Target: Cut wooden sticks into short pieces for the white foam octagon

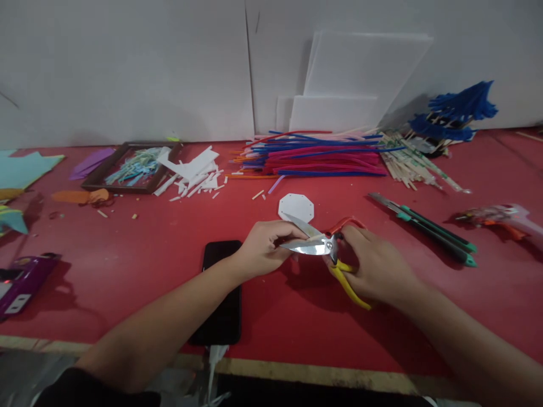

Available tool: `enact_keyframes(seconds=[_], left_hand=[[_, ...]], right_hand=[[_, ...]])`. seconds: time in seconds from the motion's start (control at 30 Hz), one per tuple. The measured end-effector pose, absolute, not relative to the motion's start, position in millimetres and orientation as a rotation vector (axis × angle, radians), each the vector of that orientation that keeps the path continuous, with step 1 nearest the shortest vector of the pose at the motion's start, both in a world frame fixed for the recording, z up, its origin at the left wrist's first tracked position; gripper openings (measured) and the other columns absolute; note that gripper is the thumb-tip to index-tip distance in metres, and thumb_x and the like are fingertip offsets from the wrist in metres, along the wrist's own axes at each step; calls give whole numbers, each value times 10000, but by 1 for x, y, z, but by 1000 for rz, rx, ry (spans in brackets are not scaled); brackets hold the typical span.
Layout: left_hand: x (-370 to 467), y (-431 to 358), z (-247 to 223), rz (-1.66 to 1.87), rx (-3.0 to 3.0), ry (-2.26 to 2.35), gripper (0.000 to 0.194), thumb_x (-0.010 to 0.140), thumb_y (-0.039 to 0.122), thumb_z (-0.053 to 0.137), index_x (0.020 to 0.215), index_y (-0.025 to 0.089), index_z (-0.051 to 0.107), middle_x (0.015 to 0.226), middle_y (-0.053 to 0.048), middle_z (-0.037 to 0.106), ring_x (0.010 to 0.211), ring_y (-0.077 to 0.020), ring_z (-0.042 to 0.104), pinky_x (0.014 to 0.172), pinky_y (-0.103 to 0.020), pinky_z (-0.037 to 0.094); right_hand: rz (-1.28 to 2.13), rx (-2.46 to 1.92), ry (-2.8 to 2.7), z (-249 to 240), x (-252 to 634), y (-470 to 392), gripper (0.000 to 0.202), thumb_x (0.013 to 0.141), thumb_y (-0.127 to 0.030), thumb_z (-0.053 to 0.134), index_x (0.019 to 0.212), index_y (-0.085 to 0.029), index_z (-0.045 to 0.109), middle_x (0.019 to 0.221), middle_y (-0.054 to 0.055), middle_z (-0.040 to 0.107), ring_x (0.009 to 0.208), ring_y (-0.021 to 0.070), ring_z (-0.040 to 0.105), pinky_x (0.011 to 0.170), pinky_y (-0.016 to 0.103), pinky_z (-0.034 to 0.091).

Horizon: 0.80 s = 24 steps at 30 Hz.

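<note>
I list one pair of red-and-yellow-handled scissors (pixel 330 245), blades parted above the worktop (pixel 288 328), right hand (pixel 379 263) fingers round the handles; one pale stick (pixel 315 238) between blades, left hand (pixel 267 243) fingers pinching it, presumably light, stiff, best held near its end.

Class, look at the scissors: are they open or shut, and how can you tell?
Open: the two blades of the scissors stand apart in a V, and their handles, in the right hand, are spread too.
</note>
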<state>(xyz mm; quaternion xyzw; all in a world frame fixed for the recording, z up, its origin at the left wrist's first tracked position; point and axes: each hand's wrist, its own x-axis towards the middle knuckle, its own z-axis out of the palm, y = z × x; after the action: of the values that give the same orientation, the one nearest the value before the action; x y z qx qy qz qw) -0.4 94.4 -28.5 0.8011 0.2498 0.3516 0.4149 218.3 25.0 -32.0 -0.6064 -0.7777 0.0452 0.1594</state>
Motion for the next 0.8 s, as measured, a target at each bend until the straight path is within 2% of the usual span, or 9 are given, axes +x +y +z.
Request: enact_keyframes(seconds=[0.37,0.6,0.8], left_hand=[[0,90,-22,827,1957,631,150,819,130,532,788,160,675,660,-26,714,617,-130,677,572,-201,500],[0,88,-21,839,1977,582,223,741,41,487,801,163,664,618,-1,688,539,-104,652,523,-177,493],[0,85,-21,838,1934,575,175,789,78,490,807,150,648,603,2,671,523,-104,662,518,-173,506]], right_hand=[[85,-1766,-2224,-35,217,23,220,791,-444,473,755,-241,399,606,10,541,520,161,495,492,264,269],[103,-1794,-2225,-33,217,21,183,769,-411,481,759,-231,452,584,1,541,487,145,482,481,255,246],[133,-1804,-2228,-32,216,17,155,778,-378,490,784,-223,489,554,-8,528,464,142,473,482,254,263]])
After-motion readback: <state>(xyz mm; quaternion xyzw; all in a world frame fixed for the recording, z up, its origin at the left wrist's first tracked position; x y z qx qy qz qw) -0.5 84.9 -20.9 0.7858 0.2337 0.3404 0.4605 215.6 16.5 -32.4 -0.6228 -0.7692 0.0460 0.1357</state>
